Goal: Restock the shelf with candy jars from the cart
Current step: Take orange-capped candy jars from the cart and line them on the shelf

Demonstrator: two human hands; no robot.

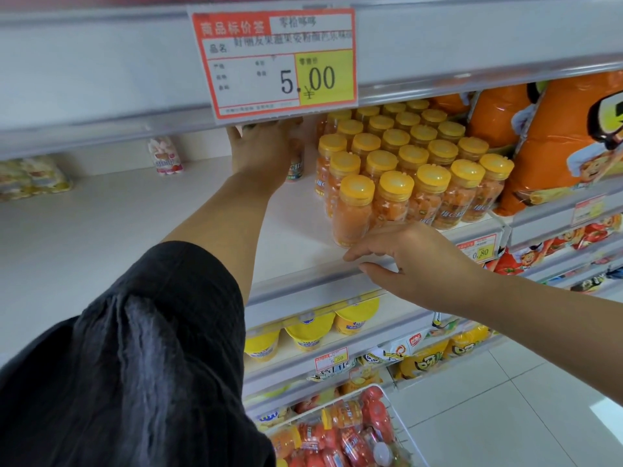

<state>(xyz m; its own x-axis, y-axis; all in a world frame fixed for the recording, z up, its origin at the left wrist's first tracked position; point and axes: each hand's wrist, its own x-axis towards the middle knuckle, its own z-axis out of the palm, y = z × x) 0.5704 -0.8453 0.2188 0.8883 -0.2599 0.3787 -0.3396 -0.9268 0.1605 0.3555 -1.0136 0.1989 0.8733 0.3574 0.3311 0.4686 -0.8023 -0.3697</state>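
Holding a candy jar (296, 167) deep on the shelf (168, 230)
Clear jars (414, 163) of orange sweets with yellow lids stand in tight rows on the right; bare white board lies open to their left. My left hand (259, 153) curls round the one jar just beside the rows, under the price tag (274, 60). My right hand (414, 261), fingers straight and loose, rests on the shelf's front edge by the nearest jar

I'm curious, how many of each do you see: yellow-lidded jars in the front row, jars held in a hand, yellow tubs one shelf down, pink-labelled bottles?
Yellow-lidded jars in the front row: 5
Jar held in the left hand: 1
Yellow tubs one shelf down: 3
Pink-labelled bottle: 1
Total: 10
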